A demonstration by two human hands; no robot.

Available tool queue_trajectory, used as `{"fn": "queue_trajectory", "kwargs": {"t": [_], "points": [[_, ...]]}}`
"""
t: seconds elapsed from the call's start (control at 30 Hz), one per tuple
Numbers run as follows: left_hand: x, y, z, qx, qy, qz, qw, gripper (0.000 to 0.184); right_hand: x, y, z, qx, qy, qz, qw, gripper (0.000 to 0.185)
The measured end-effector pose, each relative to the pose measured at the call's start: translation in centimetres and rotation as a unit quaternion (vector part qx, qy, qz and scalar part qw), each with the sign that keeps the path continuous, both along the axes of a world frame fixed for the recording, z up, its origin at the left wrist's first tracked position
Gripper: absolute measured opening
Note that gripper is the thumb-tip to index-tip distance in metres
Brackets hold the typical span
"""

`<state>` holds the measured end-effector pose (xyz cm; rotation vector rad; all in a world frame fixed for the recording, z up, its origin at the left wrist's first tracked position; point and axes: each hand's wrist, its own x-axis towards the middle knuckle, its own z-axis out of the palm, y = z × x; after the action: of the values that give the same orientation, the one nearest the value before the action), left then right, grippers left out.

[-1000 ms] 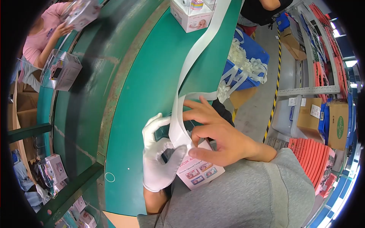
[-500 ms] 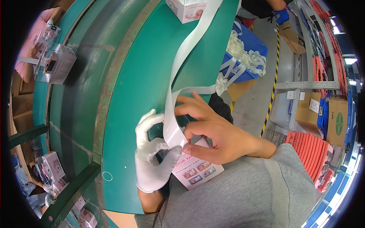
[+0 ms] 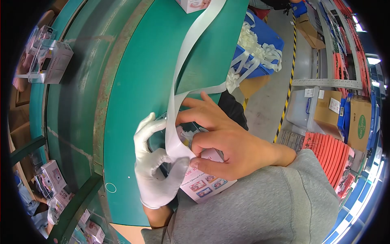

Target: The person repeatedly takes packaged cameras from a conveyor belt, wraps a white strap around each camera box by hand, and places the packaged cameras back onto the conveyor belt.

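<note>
A pink and white printed box point(image 3: 207, 185) with a clear plastic front rests close to my body. My left hand point(image 3: 156, 166), in a white glove, curves around the box's clear side, its thumb pressing near the end of a white strip point(image 3: 176, 148). Bare, my right hand point(image 3: 219, 136) lies over the box, thumb and index finger pinching at that strip's end. From there the strip loops up across the bench. What sits inside the box is largely hidden by the hands and strip.
The green bench point(image 3: 134, 101) carries another printed box point(image 3: 193, 5) at its far end. A blue bin point(image 3: 264, 44) of tangled white strips stands at right. Beyond a conveyor point(image 3: 81, 101), another person's hand is beside a box point(image 3: 61, 61). Red stacks point(image 3: 327, 152) and cartons point(image 3: 359, 124) stand right.
The whole view has shifted slightly, so hands, box and strip appear a little further left. Both hands keep nearly the same hold on the box and strip.
</note>
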<state>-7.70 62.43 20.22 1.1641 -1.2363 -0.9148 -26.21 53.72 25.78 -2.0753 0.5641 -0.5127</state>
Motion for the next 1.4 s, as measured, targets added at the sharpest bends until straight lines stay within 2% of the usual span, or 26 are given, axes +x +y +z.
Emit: {"fn": "queue_trajectory", "kwargs": {"t": [0.2, 0.33, 0.37, 0.5, 0.7, 0.77, 0.83, 0.87, 1.0, 1.07, 1.1, 1.17, 1.2, 1.33, 1.37, 1.4], "points": [[0.0, 1.1, -0.6, -0.008, -0.021, 0.005, 1.0, 0.025, -0.1, 0.8, -0.7, -0.017, 0.0, 0.015, 1.0, 0.015], [-0.1, 1.6, -0.8, -0.018, -0.06, 0.011, 0.998, 0.05, 0.2, 1.3, -0.8, -0.06, 0.012, -0.004, 0.998, 0.015], [-0.2, 1.8, -0.8, -0.02, -0.061, 0.012, 0.998, 0.05, 0.3, 1.5, -0.9, -0.062, 0.011, -0.003, 0.998, 0.015], [-1.9, 2.6, 0.1, 0.04, 0.072, 0.066, 0.994, 0.07, 0.0, 1.8, -1.8, -0.031, -0.005, 0.009, 0.999, 0.017], [-1.8, 3.3, 0.2, 0.05, 0.011, 0.06, 0.997, 0.072, 0.9, 2.3, -2.3, -0.014, -0.072, -0.045, 0.996, 0.014], [-1.3, 3.1, 0.7, 0.036, -0.083, 0.066, 0.994, 0.066, 0.8, 1.8, -2.4, 0.007, -0.084, -0.063, 0.994, 0.012], [-0.6, 3.0, 1.0, 0.025, -0.177, 0.077, 0.981, 0.06, 0.5, 1.4, -2.8, 0.091, -0.23, -0.189, 0.95, 0.009], [-0.3, 2.8, 1.0, 0.025, -0.179, 0.078, 0.98, 0.06, 0.2, 1.5, -3.1, 0.092, -0.232, -0.187, 0.95, 0.009], [2.0, 1.8, 0.4, 0.064, -0.208, 0.015, 0.976, 0.045, -0.8, 3.1, -4.3, 0.263, -0.211, -0.142, 0.931, 0.02], [3.0, 1.7, -0.2, 0.112, -0.144, 0.012, 0.983, 0.041, -1.7, 3.9, -4.1, 0.303, -0.197, -0.143, 0.921, 0.022], [2.7, 2.1, -0.1, 0.101, -0.154, 0.011, 0.983, 0.041, -2.3, 4.2, -3.8, 0.339, -0.178, -0.141, 0.913, 0.024], [0.7, 3.7, 0.4, 0.127, -0.106, 0.015, 0.986, 0.05, -2.9, 4.3, -3.1, 0.399, -0.14, -0.134, 0.896, 0.028], [-0.6, 4.7, 0.7, 0.137, -0.083, 0.017, 0.987, 0.054, -2.9, 4.2, -2.7, 0.383, -0.152, -0.128, 0.902, 0.028], [-4.3, 7.5, 1.6, 0.21, 0.021, 0.03, 0.977, 0.076, -2.2, 5.3, -2.6, 0.353, -0.281, -0.122, 0.884, 0.03], [-4.4, 7.2, 1.5, 0.176, 0.054, 0.043, 0.982, 0.092, -2.0, 4.6, -2.6, 0.348, -0.285, -0.11, 0.886, 0.03], [-4.3, 6.7, 1.3, 0.141, 0.087, 0.055, 0.985, 0.111, -1.6, 3.3, -2.4, 0.257, -0.319, -0.08, 0.909, 0.03]]}}
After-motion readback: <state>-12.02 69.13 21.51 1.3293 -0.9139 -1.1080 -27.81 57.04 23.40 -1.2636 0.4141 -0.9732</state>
